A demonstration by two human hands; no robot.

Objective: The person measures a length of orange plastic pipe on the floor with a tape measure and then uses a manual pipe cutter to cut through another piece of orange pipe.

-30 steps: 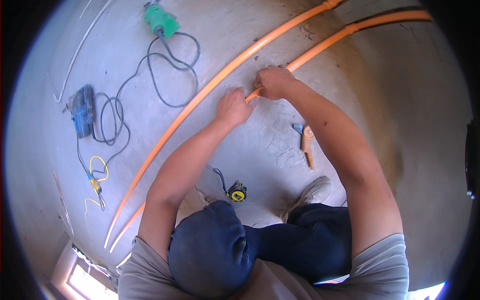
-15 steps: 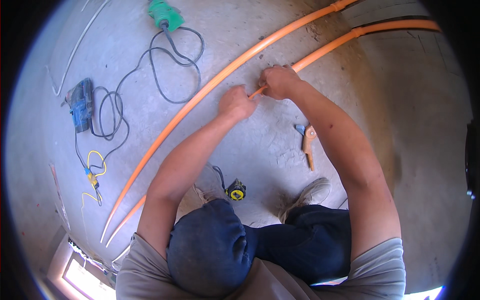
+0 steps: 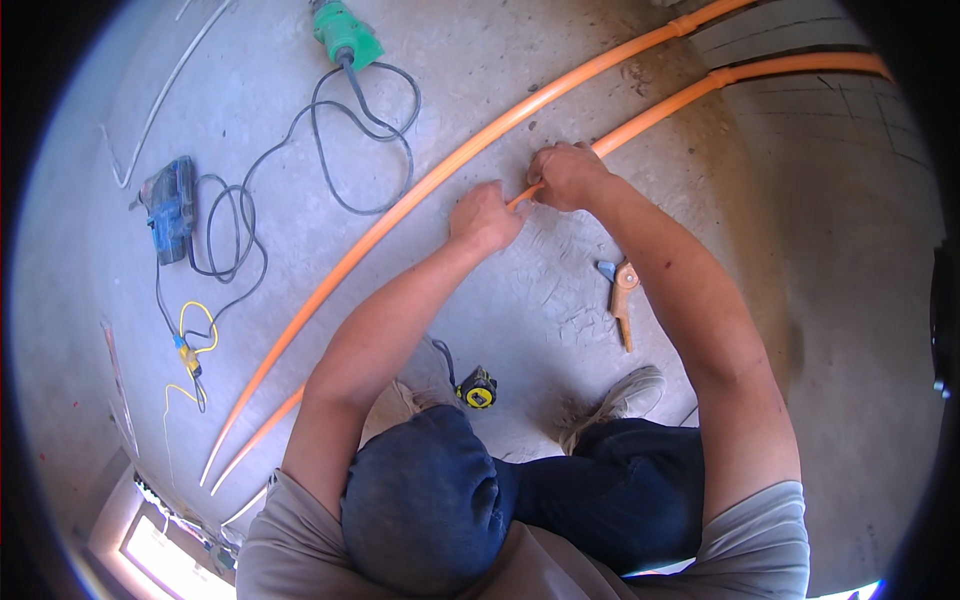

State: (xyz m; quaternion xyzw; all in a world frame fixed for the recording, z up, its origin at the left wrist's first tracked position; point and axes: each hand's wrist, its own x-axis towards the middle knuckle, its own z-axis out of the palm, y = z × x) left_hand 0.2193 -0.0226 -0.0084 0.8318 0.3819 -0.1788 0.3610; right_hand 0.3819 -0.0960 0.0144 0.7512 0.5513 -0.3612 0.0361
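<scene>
Both my hands are closed round the nearer of two orange conduit pipes point(image 3: 655, 118), and a short stretch of it shows between them. My left hand point(image 3: 486, 217) wraps the pipe, knuckles upward. Just beyond and to the right, my right hand point(image 3: 567, 176) grips the same pipe, its fingertips mostly hidden. My left forearm covers part of this pipe, which comes out again at the lower left. The farther orange conduit pipe point(image 3: 420, 190) runs alongside on the concrete floor, touched by neither hand. Pipe cutters with an orange body point(image 3: 624, 290) lie near my right forearm.
A black and yellow tape measure point(image 3: 478, 388) lies between my shoes. At the left are a blue power drill point(image 3: 170, 210) with a looped dark cable, a yellow connector point(image 3: 189, 357) and a green plug or socket point(image 3: 347, 35). A wall rises at the right, where the pipes bend up.
The whole view has shifted slightly, so things appear a little lower and to the right. Both hands keep their hold on the pipe.
</scene>
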